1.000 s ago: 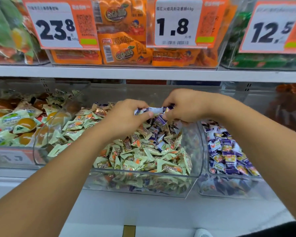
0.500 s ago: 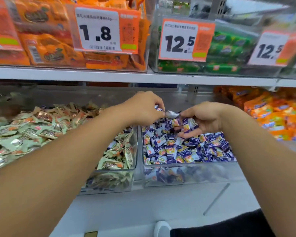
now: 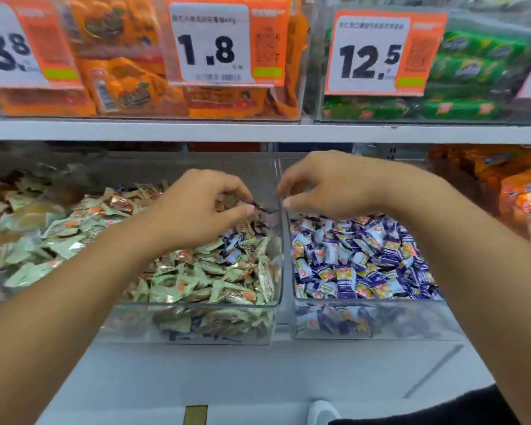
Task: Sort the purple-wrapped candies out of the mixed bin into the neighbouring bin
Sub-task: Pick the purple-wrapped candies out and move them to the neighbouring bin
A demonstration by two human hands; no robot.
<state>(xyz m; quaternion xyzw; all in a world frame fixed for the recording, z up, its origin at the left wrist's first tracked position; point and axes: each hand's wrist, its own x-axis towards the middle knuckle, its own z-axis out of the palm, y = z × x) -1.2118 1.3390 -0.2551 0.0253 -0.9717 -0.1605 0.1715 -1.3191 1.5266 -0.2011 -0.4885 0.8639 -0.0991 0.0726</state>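
Two clear bins are seen side by side at mid-frame on a white shelf. The mixed bin, left of centre, is filled mostly with pale green candies, with a few purple candies near its right wall. The purple bin, to its right, is filled with purple-wrapped sweets. A dark-wrapped candy is pinched between thumb and curled fingers of the left hand above the mixed bin. The right hand is held over the dividing walls, fingers curled; whether anything is held there cannot be told. Price tags are hung along the top.
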